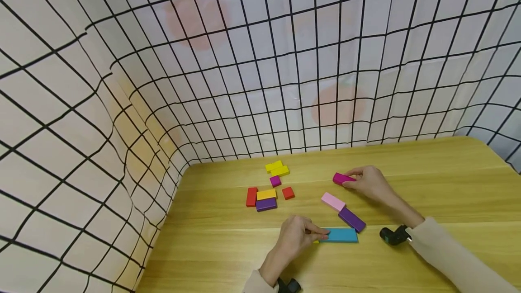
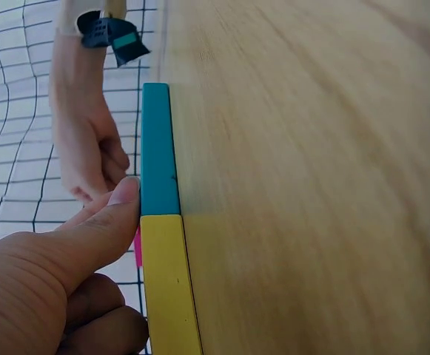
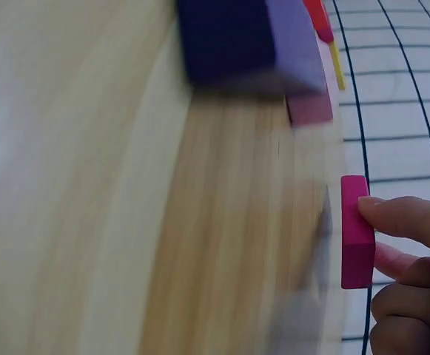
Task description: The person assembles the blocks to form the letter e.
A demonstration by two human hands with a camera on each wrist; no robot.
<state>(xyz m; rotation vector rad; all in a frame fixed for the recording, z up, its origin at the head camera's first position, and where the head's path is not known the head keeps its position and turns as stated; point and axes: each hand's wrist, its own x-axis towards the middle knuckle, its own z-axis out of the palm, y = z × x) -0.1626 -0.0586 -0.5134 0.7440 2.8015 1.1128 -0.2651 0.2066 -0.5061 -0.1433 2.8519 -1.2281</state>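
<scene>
My left hand (image 1: 296, 235) rests its thumb and forefinger on the top of a long light-blue block (image 1: 343, 235), near its left end. In the left wrist view, a yellow block (image 2: 170, 285) meets that block end to end, under my curled other fingers; from the head it is mostly hidden. My right hand (image 1: 371, 183) pinches a magenta block (image 1: 342, 178) between thumb and fingers, farther back on the right. Between the two hands lie a pink block (image 1: 333, 201) and a purple block (image 1: 352, 219), end to end at a slant toward the blue one.
To the left, red (image 1: 251, 197), orange-yellow (image 1: 266, 194) and purple (image 1: 266, 205) blocks sit together. Behind them are two yellow blocks (image 1: 277, 169) and a small magenta block (image 1: 275, 181); a small red block (image 1: 288, 193) lies apart. A grid-patterned curtain (image 1: 301, 67) borders the wooden table (image 1: 439, 184).
</scene>
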